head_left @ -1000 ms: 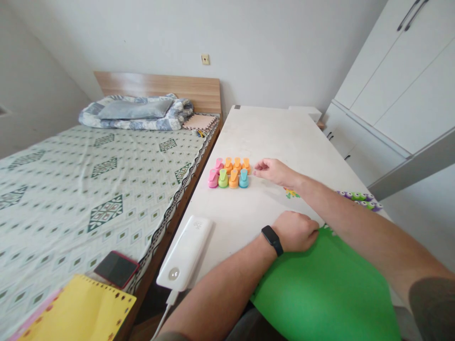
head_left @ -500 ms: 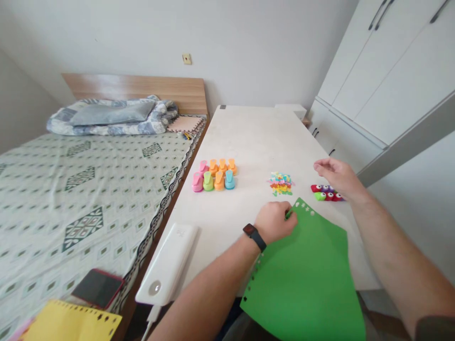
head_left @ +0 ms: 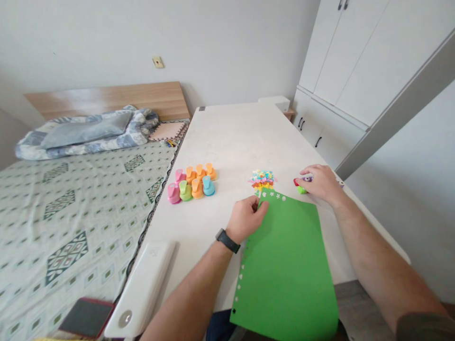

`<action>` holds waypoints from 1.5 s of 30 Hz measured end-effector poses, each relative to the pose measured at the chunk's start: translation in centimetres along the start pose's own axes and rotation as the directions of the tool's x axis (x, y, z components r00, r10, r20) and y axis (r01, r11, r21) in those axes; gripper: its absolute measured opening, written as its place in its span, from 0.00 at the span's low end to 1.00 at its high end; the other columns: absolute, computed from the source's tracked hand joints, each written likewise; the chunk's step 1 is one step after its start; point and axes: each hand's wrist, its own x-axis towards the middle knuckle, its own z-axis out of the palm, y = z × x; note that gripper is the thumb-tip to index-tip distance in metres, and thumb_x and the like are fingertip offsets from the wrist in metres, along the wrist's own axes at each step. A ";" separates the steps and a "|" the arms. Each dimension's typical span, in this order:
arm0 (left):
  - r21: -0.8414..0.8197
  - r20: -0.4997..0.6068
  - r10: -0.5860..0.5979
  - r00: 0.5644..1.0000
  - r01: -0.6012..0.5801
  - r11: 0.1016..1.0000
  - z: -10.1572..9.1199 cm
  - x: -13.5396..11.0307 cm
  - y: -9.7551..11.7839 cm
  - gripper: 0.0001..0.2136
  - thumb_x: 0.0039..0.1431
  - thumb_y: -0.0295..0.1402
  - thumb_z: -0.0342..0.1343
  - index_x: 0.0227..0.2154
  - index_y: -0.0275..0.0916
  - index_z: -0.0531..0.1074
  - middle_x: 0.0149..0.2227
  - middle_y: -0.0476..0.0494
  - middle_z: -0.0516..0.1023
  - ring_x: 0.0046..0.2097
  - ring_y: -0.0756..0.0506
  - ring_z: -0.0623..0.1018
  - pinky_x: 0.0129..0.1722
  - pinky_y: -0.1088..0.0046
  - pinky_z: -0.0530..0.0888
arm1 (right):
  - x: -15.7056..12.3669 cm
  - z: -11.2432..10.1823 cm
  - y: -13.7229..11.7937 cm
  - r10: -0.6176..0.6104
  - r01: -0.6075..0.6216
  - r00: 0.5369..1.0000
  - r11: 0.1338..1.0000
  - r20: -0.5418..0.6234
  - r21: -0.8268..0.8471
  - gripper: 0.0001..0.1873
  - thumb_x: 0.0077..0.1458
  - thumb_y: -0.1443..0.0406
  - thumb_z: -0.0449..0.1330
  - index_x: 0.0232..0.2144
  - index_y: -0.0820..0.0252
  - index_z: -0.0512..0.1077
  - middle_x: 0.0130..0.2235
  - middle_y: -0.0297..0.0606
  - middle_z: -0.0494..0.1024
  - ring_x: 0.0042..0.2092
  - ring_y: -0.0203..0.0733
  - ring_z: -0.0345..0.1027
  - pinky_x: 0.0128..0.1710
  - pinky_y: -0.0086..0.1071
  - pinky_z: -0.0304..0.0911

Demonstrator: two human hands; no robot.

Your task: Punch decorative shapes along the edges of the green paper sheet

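My left hand [head_left: 246, 219], with a black wristband, pinches the far left corner of a green paper sheet [head_left: 287, 265] that has small shapes punched along its edges. My right hand [head_left: 318, 182] lies curled over a row of red, green and purple craft punches [head_left: 300, 185] at the table's right side; its fingers close around them. A small heap of colourful paper cut-outs [head_left: 262, 179] lies just beyond the sheet's corner. Several pastel craft punches [head_left: 191, 184] stand in two rows to the left.
The white table [head_left: 234, 137] runs away from me, with a bed [head_left: 71, 189] along its left edge. A white power bank [head_left: 142, 289] and a dark phone [head_left: 85, 317] lie near left. White cupboards [head_left: 355, 61] stand on the right.
My right hand moved from the pastel punches across to the right and came down on the red, green and purple punches. My left hand shifted its pinch to the sheet's corner. The view swung right.
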 end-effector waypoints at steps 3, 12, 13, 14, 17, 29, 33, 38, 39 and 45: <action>-0.018 -0.001 -0.022 1.000 0.022 1.000 -0.2 0.1 0.0 0.21 0.64 0.46 0.53 0.21 0.38 0.59 0.20 0.55 0.56 0.25 0.53 0.57 0.26 0.74 0.53 | -0.4 0.2 -0.6 0.017 -0.014 1.000 0.996 0.026 -0.083 0.13 0.52 0.55 0.63 0.34 0.54 0.82 0.44 0.46 0.82 0.50 0.59 0.69 0.52 0.51 0.60; -0.038 0.015 -0.049 0.999 0.050 0.998 -0.5 0.3 -0.2 0.21 0.64 0.47 0.54 0.21 0.38 0.60 0.21 0.54 0.56 0.26 0.52 0.57 0.26 0.73 0.53 | -0.8 0.8 -1.9 -0.006 0.003 0.998 0.999 -0.060 -0.054 0.10 0.58 0.60 0.60 0.35 0.56 0.81 0.42 0.46 0.82 0.49 0.59 0.67 0.49 0.51 0.60; -0.041 0.012 -0.048 0.999 0.049 0.998 -0.5 0.3 -0.3 0.21 0.64 0.47 0.54 0.21 0.38 0.60 0.21 0.54 0.56 0.26 0.52 0.57 0.26 0.73 0.53 | -0.8 0.9 -2.0 -0.016 0.013 0.995 1.000 -0.101 -0.024 0.10 0.58 0.60 0.60 0.36 0.56 0.80 0.42 0.46 0.83 0.49 0.58 0.68 0.50 0.51 0.60; -0.045 0.010 -0.049 0.999 0.050 0.998 -0.5 0.3 -0.4 0.21 0.64 0.47 0.54 0.21 0.38 0.61 0.21 0.54 0.56 0.26 0.52 0.57 0.26 0.73 0.53 | -0.8 0.9 -2.1 -0.025 0.026 0.989 1.000 -0.145 0.005 0.09 0.59 0.61 0.60 0.36 0.56 0.80 0.43 0.45 0.83 0.49 0.58 0.68 0.51 0.51 0.60; -0.060 0.007 -0.059 0.998 0.059 0.996 -0.5 0.4 -0.6 0.21 0.63 0.48 0.54 0.21 0.38 0.61 0.21 0.54 0.57 0.25 0.52 0.57 0.26 0.74 0.54 | -0.9 0.9 -2.6 -0.049 0.069 0.971 0.995 -0.233 0.078 0.07 0.60 0.62 0.61 0.37 0.56 0.79 0.43 0.45 0.83 0.49 0.57 0.70 0.52 0.50 0.62; -0.190 -0.027 -0.108 0.994 0.101 0.977 -1.3 1.1 -1.3 0.20 0.62 0.51 0.56 0.26 0.38 0.69 0.22 0.53 0.63 0.25 0.52 0.63 0.24 0.75 0.57 | -2.1 0.6 -5.0 0.048 0.046 0.988 0.815 -0.148 0.578 0.09 0.64 0.57 0.59 0.44 0.53 0.70 0.55 0.45 0.80 0.50 0.49 0.77 0.49 0.46 0.70; -0.202 -0.034 -0.104 0.994 0.095 0.975 -1.4 1.0 -1.0 0.20 0.63 0.51 0.56 0.27 0.38 0.69 0.22 0.53 0.62 0.25 0.52 0.63 0.24 0.76 0.57 | -2.1 0.5 -5.3 0.032 -0.009 0.999 0.687 -0.017 0.727 0.11 0.63 0.54 0.61 0.41 0.53 0.69 0.54 0.44 0.80 0.50 0.48 0.77 0.52 0.48 0.69; -0.234 -0.009 -0.088 0.996 0.084 0.969 -1.5 0.9 -0.8 0.20 0.63 0.51 0.56 0.28 0.38 0.70 0.22 0.53 0.62 0.25 0.52 0.63 0.24 0.76 0.57 | -2.2 0.2 -5.5 -0.008 -0.081 0.995 0.499 0.098 0.863 0.15 0.59 0.54 0.66 0.42 0.55 0.71 0.50 0.44 0.81 0.50 0.47 0.77 0.55 0.49 0.69; -0.239 -0.007 -0.083 0.997 0.079 0.968 -1.5 0.9 -0.9 0.20 0.63 0.51 0.56 0.29 0.38 0.70 0.22 0.53 0.62 0.25 0.52 0.63 0.24 0.76 0.57 | -2.2 0.1 -5.6 -0.022 -0.090 0.993 0.469 0.114 0.878 0.15 0.59 0.54 0.66 0.43 0.55 0.71 0.50 0.43 0.81 0.50 0.47 0.77 0.56 0.49 0.69; -0.246 -0.027 -0.074 0.997 0.065 0.967 -1.5 1.1 -1.1 0.20 0.63 0.51 0.56 0.29 0.38 0.70 0.23 0.53 0.61 0.26 0.52 0.61 0.24 0.76 0.56 | -2.5 -0.6 -5.7 -0.089 -0.100 0.985 0.427 0.151 0.899 0.16 0.58 0.56 0.68 0.44 0.56 0.73 0.49 0.44 0.81 0.49 0.48 0.76 0.56 0.50 0.69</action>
